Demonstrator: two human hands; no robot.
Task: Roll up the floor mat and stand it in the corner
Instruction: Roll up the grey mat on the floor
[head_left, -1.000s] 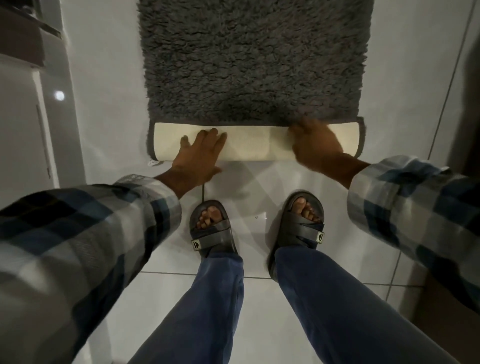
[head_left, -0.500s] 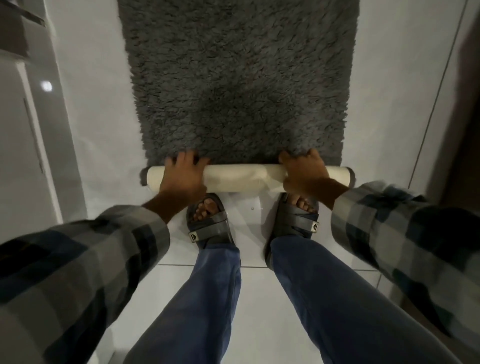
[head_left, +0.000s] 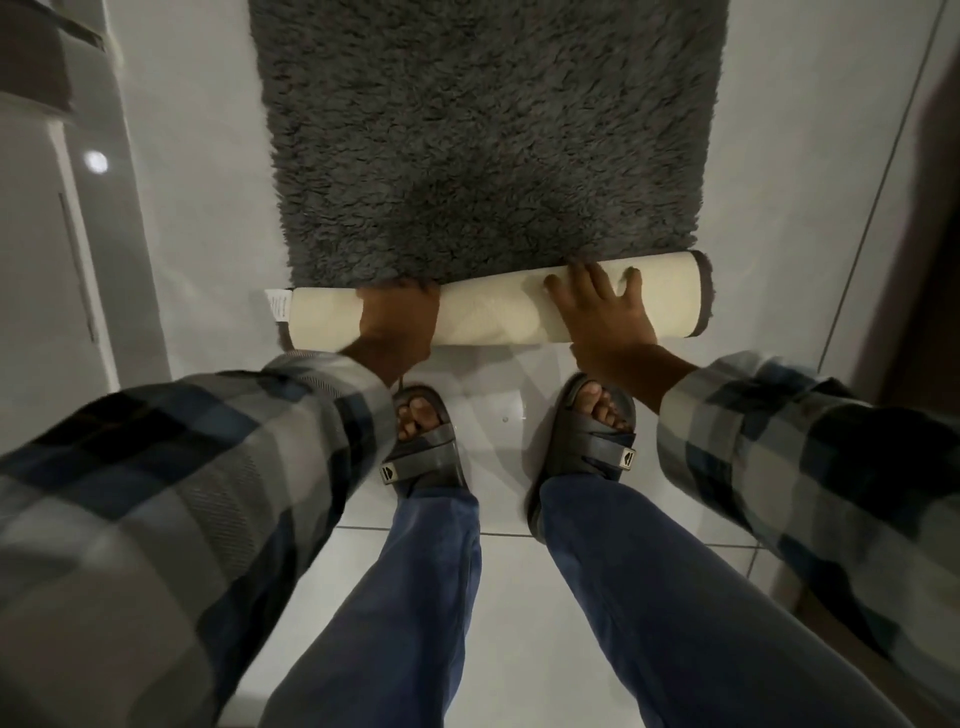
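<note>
Floor mat (head_left: 488, 140), grey and shaggy, lies flat across the upper centre of the frame on a pale tiled floor (head_left: 519, 597), its near end wound into a cream-backed roll (head_left: 498, 317) that runs across mid-frame just above a pair of sandalled feet. A small white label (head_left: 278, 306) sticks out at the roll's left end. Most of the mat is not yet rolled, so the job looks to be in its early turns, and no corner for standing it is clearly shown.

The roll sits slightly askew, its right end higher in the frame than its left. Uneven pushing from here could wind it into a cone, leaving a bundle unlikely to stand on end. The thick pile and stiff backing could also spring the roll open if pressure is released, and the smooth tiles may let the flat part slide away instead of winding.

Left hand (head_left: 400, 327) curls over the roll left of centre, fingers hidden under the pile edge, apparently gripping it. Right hand (head_left: 602, 312) lies spread flat on the roll's cream backing toward the right end, fingers wide, pressing rather than clasping. Plaid sleeves fill the lower corners.
</note>
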